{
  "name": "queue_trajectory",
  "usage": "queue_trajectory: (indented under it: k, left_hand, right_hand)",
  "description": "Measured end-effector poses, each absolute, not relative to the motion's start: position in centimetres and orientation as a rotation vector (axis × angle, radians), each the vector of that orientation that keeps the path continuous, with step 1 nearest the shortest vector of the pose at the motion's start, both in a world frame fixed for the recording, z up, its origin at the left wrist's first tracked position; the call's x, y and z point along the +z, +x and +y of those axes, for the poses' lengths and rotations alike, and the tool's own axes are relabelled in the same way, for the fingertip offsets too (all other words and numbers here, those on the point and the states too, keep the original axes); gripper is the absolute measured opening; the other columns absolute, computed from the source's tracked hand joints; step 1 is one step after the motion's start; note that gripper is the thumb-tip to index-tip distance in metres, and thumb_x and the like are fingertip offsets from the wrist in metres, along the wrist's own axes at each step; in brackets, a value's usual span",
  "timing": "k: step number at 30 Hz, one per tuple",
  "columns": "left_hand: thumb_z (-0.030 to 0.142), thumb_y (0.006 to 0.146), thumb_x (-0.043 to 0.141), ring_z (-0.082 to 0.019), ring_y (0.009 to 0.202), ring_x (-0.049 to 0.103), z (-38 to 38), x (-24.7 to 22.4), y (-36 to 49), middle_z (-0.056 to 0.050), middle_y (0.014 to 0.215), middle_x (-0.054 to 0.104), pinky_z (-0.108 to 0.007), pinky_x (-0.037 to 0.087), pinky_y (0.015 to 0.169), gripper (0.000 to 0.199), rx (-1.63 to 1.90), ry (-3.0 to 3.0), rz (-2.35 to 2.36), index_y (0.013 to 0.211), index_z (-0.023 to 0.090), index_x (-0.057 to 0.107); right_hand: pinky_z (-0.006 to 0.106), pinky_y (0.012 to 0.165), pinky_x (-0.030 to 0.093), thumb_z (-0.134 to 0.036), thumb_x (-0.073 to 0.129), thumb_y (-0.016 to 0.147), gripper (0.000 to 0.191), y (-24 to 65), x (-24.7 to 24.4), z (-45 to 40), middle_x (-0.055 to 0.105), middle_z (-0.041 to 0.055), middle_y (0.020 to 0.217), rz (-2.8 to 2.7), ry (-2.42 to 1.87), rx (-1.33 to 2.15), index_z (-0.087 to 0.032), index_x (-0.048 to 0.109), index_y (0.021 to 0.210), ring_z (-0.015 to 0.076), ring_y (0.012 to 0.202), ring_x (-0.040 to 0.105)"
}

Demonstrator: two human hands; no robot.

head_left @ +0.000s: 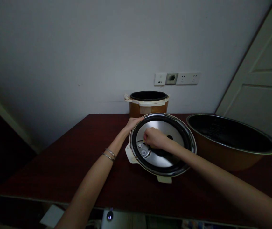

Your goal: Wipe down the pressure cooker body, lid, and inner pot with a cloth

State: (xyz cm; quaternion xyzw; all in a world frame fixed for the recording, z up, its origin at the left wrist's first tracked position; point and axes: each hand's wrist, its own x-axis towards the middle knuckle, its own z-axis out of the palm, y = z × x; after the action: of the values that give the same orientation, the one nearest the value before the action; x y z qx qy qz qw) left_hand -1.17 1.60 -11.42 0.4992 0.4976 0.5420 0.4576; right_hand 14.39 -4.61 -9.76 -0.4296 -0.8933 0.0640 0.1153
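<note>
A round rice cooker lid (159, 125) is tilted with its shiny metal inner side and dark sealing ring facing me. My left hand (135, 122) grips its upper left rim, the fingers partly hidden behind the edge. Over the metal plate, my right hand (153, 137) is closed, its fingers pressed together near the two small round valves on the left. A speck of yellow shows by those fingertips, too small to name. Behind the lid stands the rice cooker body (147, 109), open at the top.
To the right, a large inner pot (233, 157) with a dark inside rests on the dark red table (78, 149). Wall sockets (188, 78) sit above the cooker body. A white door (264, 76) is at the right. Below the table's front edge, several items lie in shadow.
</note>
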Motion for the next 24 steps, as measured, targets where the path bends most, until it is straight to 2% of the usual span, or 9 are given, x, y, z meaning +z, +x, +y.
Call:
queue_trajectory:
  k: [2, 7, 11, 16, 24]
  left_hand:
    - [0.035, 0.064, 0.074, -0.011, 0.052, 0.054, 1.7, -11.6, -1.3, -0.003, 0.059, 0.067, -0.024, 0.04, 0.054, 0.023, 1.34, 1.238, 1.203, 0.066, 0.012, 0.073]
    - [0.035, 0.064, 0.075, -0.011, 0.051, 0.054, 2.0, -11.9, -1.4, -0.003, 0.058, 0.067, -0.024, 0.041, 0.054, 0.024, 1.354, 1.237, 1.193, 0.066, 0.011, 0.073]
    - [0.036, 0.063, 0.075, -0.011, 0.051, 0.053, 2.1, -11.8, -1.4, -0.002, 0.057, 0.066, -0.023, 0.04, 0.053, 0.025, 1.348, 1.255, 1.206, 0.066, 0.011, 0.072]
    - [0.04, 0.061, 0.075, -0.009, 0.049, 0.049, 2.0, -11.6, -1.4, -0.001, 0.053, 0.062, -0.023, 0.035, 0.049, 0.03, 1.355, 1.289, 1.221, 0.064, 0.01, 0.071]
    - [0.041, 0.061, 0.074, -0.01, 0.05, 0.049, 1.3, -11.1, -1.1, 0.0, 0.054, 0.062, -0.023, 0.034, 0.05, 0.031, 1.337, 1.281, 1.206, 0.067, 0.01, 0.073]
  right_hand:
    - [0.026, 0.058, 0.039, -0.011, 0.06, 0.07, 0.01, 14.7, -9.4, -4.1, 0.068, 0.0114, 0.076, -2.595, -1.259, 0.153, -0.012, 0.069, 0.074, 0.0197, 0.069, 0.061]
    - [0.025, 0.064, 0.042, -0.02, 0.065, 0.072, 0.013, 16.1, -8.8, -3.5, 0.069, 0.0065, 0.08, -2.614, -1.171, 0.204, -0.015, 0.069, 0.083, 0.0167, 0.071, 0.061]
    - [0.027, 0.073, 0.044, -0.022, 0.063, 0.078, 0.016, 16.6, -9.1, -3.6, 0.067, 0.0082, 0.089, -2.612, -0.97, 0.205, -0.014, 0.07, 0.09, 0.0176, 0.078, 0.06]
    - [0.027, 0.075, 0.045, -0.018, 0.057, 0.084, 0.014, 15.3, -9.7, -3.2, 0.062, 0.0086, 0.095, -2.719, -0.562, 0.181, -0.013, 0.07, 0.084, 0.0149, 0.078, 0.058]
    - [0.026, 0.072, 0.044, -0.009, 0.057, 0.083, 0.014, 13.1, -9.5, -2.7, 0.062, 0.0071, 0.084, -2.858, -0.285, 0.245, -0.01, 0.07, 0.079, 0.014, 0.074, 0.056]
